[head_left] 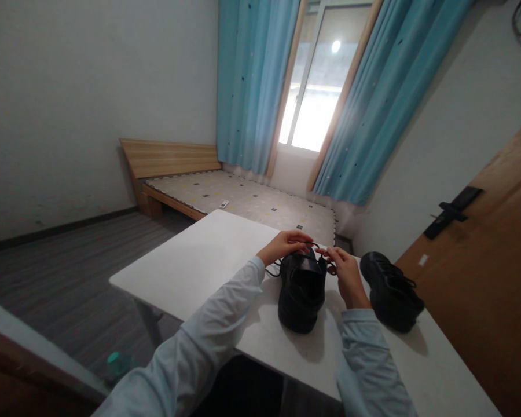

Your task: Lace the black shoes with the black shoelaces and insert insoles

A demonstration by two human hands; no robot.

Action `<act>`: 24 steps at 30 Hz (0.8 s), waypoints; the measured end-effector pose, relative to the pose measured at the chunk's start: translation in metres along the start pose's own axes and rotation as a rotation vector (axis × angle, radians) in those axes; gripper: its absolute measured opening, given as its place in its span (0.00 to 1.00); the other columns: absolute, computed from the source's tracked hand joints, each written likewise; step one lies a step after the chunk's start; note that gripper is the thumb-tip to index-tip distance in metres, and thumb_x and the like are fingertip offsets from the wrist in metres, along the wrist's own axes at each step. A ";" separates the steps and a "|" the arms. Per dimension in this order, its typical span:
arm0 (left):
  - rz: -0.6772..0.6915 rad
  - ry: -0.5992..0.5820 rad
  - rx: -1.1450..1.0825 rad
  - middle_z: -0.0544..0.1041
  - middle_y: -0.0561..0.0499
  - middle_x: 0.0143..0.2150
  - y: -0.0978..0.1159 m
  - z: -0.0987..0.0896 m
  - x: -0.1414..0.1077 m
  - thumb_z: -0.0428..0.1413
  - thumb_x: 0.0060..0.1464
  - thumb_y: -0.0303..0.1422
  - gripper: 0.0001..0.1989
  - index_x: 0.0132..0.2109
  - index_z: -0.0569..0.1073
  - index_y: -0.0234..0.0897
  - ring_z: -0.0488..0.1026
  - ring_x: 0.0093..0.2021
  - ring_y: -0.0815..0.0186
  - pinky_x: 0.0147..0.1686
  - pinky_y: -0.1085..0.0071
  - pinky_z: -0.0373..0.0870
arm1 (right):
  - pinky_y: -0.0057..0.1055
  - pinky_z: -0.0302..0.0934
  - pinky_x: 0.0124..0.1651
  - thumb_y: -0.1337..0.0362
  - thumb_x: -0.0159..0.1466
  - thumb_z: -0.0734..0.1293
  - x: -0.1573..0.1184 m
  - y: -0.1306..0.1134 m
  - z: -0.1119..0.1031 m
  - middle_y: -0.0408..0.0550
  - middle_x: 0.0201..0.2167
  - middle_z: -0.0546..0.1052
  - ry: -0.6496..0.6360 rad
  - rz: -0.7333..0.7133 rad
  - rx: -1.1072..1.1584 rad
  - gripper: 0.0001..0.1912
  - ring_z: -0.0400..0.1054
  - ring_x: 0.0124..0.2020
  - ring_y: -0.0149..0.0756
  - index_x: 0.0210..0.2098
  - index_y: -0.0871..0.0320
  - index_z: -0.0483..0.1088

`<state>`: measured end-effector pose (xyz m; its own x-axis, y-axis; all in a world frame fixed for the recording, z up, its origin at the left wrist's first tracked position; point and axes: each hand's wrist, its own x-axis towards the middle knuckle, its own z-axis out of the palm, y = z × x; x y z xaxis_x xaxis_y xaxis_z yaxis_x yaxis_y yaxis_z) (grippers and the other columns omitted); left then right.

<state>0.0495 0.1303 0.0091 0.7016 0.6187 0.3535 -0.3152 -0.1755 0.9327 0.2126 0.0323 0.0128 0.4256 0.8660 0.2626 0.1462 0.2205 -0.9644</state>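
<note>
One shoe (301, 295): head view; black, sole down on the white table (178, 263), between the two forearms, heel toward the near edge.
Lace (273, 273): dark, looped above the shoe's front and out to its sides.
Left hand (286, 244): fingers narrowed on the lace over the shoe's front.
Right hand (347, 272): fingertips pinched narrow on the lace at the shoe's right side.
Second shoe (391, 292): black, laced, sole down beside the table's edge on the door side, just right of the right hand.
Bed (252, 200): beyond the far edge, bearing a small white object (224, 204).
Window (316, 87): behind the bed, flanked by blue curtains (254, 81).
Door (473, 260): brown, with black handle plate (454, 212), at right.
</note>
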 end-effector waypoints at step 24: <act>0.108 0.130 0.401 0.78 0.48 0.37 -0.001 0.013 0.004 0.57 0.50 0.40 0.15 0.39 0.77 0.32 0.73 0.36 0.67 0.38 0.74 0.68 | 0.28 0.59 0.32 0.53 0.57 0.67 -0.011 -0.011 0.015 0.44 0.24 0.76 -0.090 -0.291 -0.190 0.13 0.68 0.28 0.35 0.25 0.56 0.75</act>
<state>0.0609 0.1230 0.0100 0.5838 0.6672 0.4627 -0.0912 -0.5124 0.8539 0.1930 0.0277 0.0197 0.2623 0.8174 0.5128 0.4170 0.3833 -0.8242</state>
